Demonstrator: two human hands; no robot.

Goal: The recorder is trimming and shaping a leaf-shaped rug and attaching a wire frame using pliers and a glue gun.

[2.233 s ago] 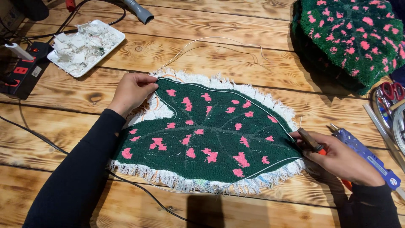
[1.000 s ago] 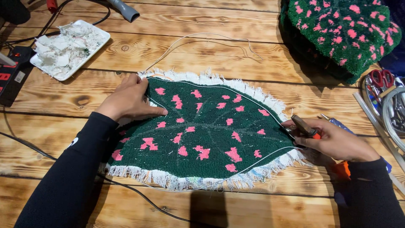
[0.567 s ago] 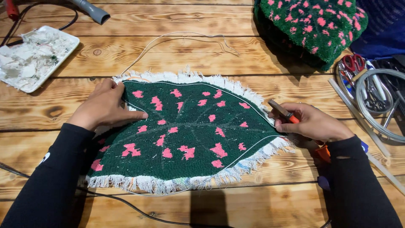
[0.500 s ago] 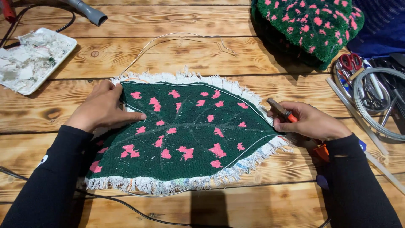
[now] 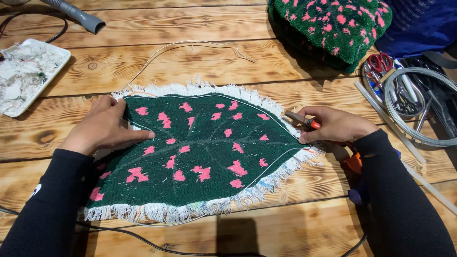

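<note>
- A leaf-shaped tufted rug [image 5: 200,152], dark green with pink patches and a frayed white fringe around its edge, is laid flat in the middle of a wooden table [image 5: 190,62].
- The left hand [image 5: 107,126] is pressed flat on the rug's left end, fingers spread and pointing toward the middle; nothing is held in it.
- The right hand [image 5: 335,124] is closed around a small tool [image 5: 301,119] with a brown tip and an orange grip, whose tip is pointed at the fringe on the rug's right edge.
- Both arms are covered by black sleeves.
- A thin white wire [image 5: 181,47] is looped across the table above the rug and is seen to run along the rug's border.
- A white tray [image 5: 28,76] filled with pale scraps is set at the far left, well apart from the rug.
- A grey nozzle [image 5: 78,15] is lying at the top left.
- A second green and pink tufted piece [image 5: 333,26] is placed at the top right.
- Red-handled scissors [image 5: 378,62] and a coil of wire [image 5: 419,107] are gathered at the right edge.
- A dark cable [image 5: 143,240] is trailed along the near edge of the table.
</note>
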